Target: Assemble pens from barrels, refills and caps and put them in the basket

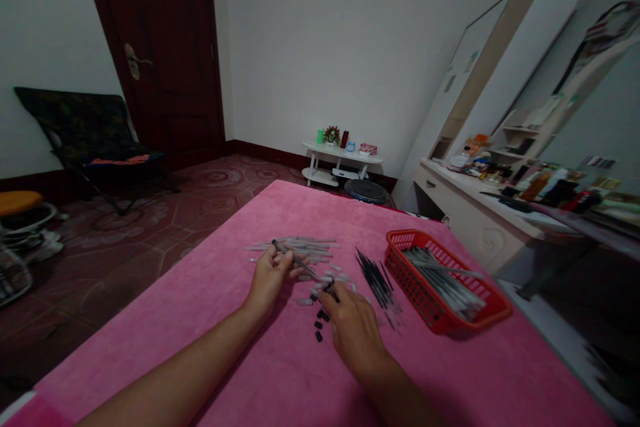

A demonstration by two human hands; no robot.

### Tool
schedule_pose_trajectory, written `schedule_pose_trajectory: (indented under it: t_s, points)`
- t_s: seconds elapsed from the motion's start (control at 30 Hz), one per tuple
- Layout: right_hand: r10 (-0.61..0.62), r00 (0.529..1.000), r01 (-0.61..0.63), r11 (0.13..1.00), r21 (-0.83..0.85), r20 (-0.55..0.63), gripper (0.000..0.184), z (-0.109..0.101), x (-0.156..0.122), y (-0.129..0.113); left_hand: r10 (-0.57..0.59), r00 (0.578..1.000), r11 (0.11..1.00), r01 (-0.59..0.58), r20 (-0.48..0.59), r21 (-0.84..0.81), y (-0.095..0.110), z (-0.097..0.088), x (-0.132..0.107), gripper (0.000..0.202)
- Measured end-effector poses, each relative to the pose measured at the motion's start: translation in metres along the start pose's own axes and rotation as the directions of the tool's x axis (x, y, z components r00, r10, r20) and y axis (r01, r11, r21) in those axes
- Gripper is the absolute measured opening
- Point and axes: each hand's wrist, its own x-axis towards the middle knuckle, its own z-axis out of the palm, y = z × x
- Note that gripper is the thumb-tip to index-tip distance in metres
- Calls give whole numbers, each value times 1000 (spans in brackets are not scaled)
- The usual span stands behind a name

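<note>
My left hand [270, 275] is closed in a pinch around a slim grey pen barrel [303, 263] with a dark end. The barrel slants down to the right, its lower end close to my right fingertips. My right hand [353, 320] is pinched, with a small black cap [329, 285] at its thumb and fingertips, partly hidden. Several loose black caps [319, 325] lie on the pink cloth just left of it. Pale translucent caps [336, 269] are scattered beyond my fingers. Behind my left hand lies a pile of grey-white pen barrels [313, 246].
Thin dark pen refills [376, 279] lie right of my right hand. Beside them stands a red plastic basket [434, 320] holding many pens [447, 283]. The pink cloth [240, 353] covers the table. A dressing table [465, 207] stands close on the right.
</note>
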Motion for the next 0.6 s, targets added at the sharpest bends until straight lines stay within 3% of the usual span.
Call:
schedule_pose_trajectory:
  t_s: [0.2,0.47,0.6]
  points:
    - [-27,1000,27,1000,11,14,35,-2,0,-3,4,1000,1000,-4,9,-4,-3,-2,2,31]
    - [-33,999,32,999,28,34,43,-2,0,-2,-20,999,1000,20,-28,23,-1,-2,2,37]
    - [-34,999,33,998,45,22,38,-2,0,0,-11,999,1000,12,-35,18,-1,-1,2,36]
